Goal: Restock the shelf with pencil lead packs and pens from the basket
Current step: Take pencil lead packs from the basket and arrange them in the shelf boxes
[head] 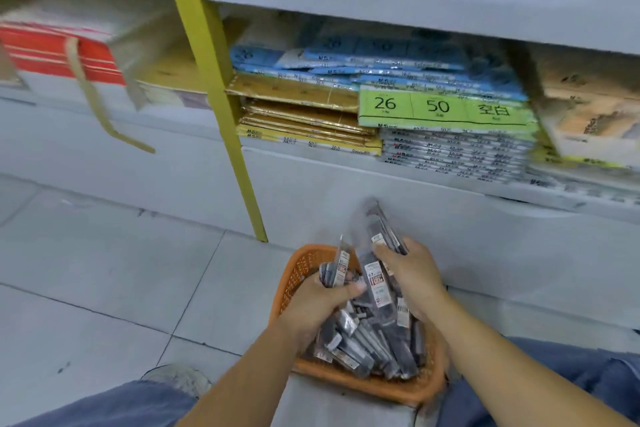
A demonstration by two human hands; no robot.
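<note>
green label reads 26 and 50. my left hand pinches one glossy lead pack, my right hand grips a second pack over the orange mesh basket.

Stacked packs crowd the lower shelf — yellow post left.

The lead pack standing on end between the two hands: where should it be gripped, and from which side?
Probably pinch the upright lead pack by its free top end, coming from above, across its flat faces. It stands nearly upright, its lower end buried among the other packs in the basket, so only the top is exposed.
</note>
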